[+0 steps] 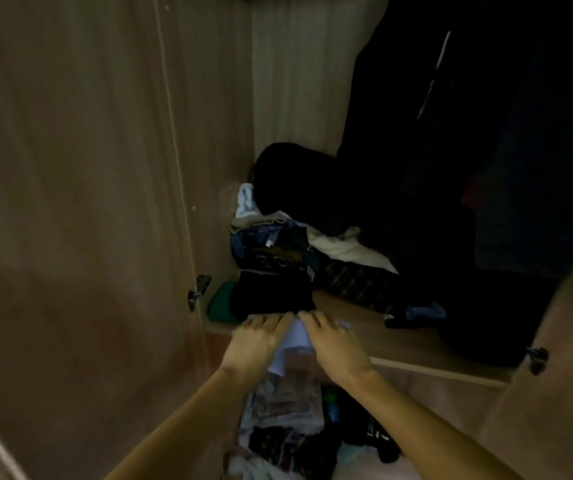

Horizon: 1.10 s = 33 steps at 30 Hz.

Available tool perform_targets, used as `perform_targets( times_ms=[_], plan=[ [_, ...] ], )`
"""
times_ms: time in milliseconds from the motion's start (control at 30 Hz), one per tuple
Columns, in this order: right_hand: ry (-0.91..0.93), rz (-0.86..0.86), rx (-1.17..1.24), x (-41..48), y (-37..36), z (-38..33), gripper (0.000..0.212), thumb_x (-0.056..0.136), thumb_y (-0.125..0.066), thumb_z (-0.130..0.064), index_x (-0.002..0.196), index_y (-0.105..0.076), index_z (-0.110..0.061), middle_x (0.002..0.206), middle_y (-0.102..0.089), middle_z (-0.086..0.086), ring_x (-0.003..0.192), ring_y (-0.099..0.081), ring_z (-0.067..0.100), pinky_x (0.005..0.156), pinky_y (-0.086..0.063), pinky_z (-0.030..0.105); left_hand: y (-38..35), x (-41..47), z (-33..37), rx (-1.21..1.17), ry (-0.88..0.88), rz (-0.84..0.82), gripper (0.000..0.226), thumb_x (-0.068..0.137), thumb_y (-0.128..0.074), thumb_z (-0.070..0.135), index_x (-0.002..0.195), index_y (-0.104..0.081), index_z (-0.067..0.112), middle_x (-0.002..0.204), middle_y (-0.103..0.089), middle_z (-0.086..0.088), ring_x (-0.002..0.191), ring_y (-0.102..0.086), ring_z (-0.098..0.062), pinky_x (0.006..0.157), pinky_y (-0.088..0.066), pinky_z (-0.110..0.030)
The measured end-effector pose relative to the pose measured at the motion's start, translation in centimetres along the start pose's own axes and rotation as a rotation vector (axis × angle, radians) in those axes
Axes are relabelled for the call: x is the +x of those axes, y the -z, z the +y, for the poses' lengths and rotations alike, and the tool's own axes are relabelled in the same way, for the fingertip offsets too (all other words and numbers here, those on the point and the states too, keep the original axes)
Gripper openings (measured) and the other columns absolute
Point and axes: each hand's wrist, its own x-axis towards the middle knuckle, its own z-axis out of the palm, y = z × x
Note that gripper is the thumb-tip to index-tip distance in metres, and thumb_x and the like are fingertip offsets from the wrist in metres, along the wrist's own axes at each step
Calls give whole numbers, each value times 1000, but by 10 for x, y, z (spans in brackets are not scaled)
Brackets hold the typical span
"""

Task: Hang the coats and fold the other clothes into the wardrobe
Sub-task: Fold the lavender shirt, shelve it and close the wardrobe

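A folded white garment (295,336) lies at the front edge of the wardrobe floor (357,323). My left hand (257,342) and my right hand (333,342) rest flat on it, one on each side, fingers stretched forward. Just beyond my fingertips sits a folded black garment (273,294), in front of a stack of folded clothes (278,251). A green folded piece (221,303) lies to its left. Dark coats (451,133) hang at the right.
The open wardrobe door (87,202) stands at my left, with a hinge (199,289). A black bundle (295,181) sits at the back corner. Loose clothes (292,420) lie in a heap below the wardrobe edge. A right-hand door (555,375) has its own hinge (537,358).
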Motion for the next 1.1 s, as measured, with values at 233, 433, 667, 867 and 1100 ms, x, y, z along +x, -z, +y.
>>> perform_targets(
  times_ms=[233, 433, 667, 867, 1100],
  plan=[
    [-123, 111, 3, 137, -39, 28, 55, 58, -81, -12, 110, -65, -13, 100, -67, 12, 86, -66, 29, 77, -55, 41, -30, 113, -80, 59, 108, 198, 56, 56, -78, 19, 111, -65, 10, 100, -70, -14, 84, -68, -30, 70, -57, -38],
    [-252, -267, 72, 131, -163, 28, 90, 20, -95, -38, 104, -73, -15, 108, -69, 17, 91, -69, 35, 82, -51, 54, -143, 95, -93, -30, 268, -183, 109, 22, -94, 19, 123, -54, 16, 100, -70, -19, 84, -70, -34, 61, -55, -54],
    [-231, -374, 252, 111, -186, 33, 84, 96, -49, -34, 148, 14, -11, 156, 15, 17, 145, 8, 33, 116, 2, 44, -193, 84, -89, -115, 322, -200, 68, 66, -64, 32, 128, -43, 13, 118, -64, -20, 101, -63, -38, 72, -53, -57],
    [-286, -339, 395, 122, -176, 27, 72, 89, -41, -43, 145, -26, -1, 150, -23, 27, 136, -28, 45, 107, -27, 62, -215, 98, -101, -79, 306, -203, 70, 62, -65, 31, 126, -44, 13, 117, -65, -12, 102, -64, -38, 74, -52, -60],
    [-289, -122, 401, 100, -112, 50, 58, 100, -37, -30, 151, -13, -17, 157, -13, 10, 144, -16, 26, 115, -13, 31, -130, 98, -68, -205, 305, 37, 45, 79, -37, 31, 92, -72, 5, 81, -69, -13, 70, -67, -30, 66, -55, -39]
  ],
)
